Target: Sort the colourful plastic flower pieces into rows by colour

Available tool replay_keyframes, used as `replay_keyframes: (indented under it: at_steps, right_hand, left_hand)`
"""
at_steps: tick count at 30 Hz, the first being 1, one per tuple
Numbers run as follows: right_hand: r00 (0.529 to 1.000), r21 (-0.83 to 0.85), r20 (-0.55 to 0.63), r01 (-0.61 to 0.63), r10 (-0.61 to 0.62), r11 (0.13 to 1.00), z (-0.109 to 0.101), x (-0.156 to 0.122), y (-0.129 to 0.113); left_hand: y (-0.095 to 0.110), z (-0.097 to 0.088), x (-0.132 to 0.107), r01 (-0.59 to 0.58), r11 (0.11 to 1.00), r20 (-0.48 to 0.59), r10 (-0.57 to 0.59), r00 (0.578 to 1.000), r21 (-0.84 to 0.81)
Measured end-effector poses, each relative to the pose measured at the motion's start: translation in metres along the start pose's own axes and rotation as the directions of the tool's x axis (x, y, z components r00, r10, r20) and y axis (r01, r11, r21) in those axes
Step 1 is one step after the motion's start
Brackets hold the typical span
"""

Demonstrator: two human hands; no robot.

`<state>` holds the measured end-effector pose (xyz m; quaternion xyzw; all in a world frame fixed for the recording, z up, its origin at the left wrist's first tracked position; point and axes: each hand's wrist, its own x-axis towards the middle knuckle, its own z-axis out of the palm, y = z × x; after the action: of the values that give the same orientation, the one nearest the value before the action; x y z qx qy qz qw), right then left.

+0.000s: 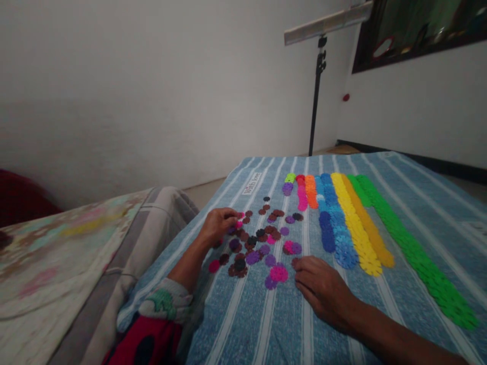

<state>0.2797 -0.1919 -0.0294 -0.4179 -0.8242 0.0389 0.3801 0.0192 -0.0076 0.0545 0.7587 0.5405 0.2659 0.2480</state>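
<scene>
Small flower-shaped plastic discs lie loose on a blue striped cloth: brown discs (250, 245), purple discs (252, 257), black discs (252, 240) and a bright pink disc (279, 272). At the far left of this scatter, my left hand (218, 225) has its fingers pinched at a pink disc (240, 215). My right hand (323, 286) rests on the cloth at the scatter's right side, fingers curled together. Something small and dark shows at its fingertips, too unclear to name.
Overlapping discs form colour rows to the right: green (418, 258), yellow (353, 218), blue (344, 238), orange (311, 191) and pink (301, 193). A short purple row (287, 189) stands left of them. A covered bed or seat (76, 253) adjoins at left. Behind rises a black stand (315, 96).
</scene>
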Motion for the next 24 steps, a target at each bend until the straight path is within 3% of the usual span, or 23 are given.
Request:
replay_keyframes:
  at_steps: [2, 5, 10, 18, 24]
  right_hand:
    - [1.0, -0.002, 0.001, -0.002, 0.002, 1.0, 0.0, 0.0, 0.0]
    - [1.0, -0.006, 0.014, -0.008, 0.008, 1.0, 0.0, -0.001, 0.0]
    - [0.999, 0.001, 0.03, -0.016, 0.016, 1.0, 0.001, -0.002, 0.002]
    - [0.999, 0.0, 0.03, -0.023, 0.023, 1.0, 0.0, -0.001, 0.0]
    - [1.0, -0.006, 0.02, -0.019, 0.019, 1.0, 0.001, -0.001, 0.0]
  left_hand:
    - [-0.002, -0.003, 0.0, 0.009, 0.999, 0.054, -0.01, 0.999, 0.033]
    - [0.001, -0.001, 0.0, -0.002, 0.971, 0.125, -0.029, 0.992, 0.238]
    - [0.009, -0.006, 0.001, 0.122, 0.793, 0.058, -0.195, 0.979, 0.597]
    - [0.005, -0.004, -0.001, 0.167, 0.705, 0.079, -0.302, 0.95, 0.689]
    - [-0.006, -0.002, 0.004, 0.182, 0.751, 0.088, -0.304, 0.949, 0.635]
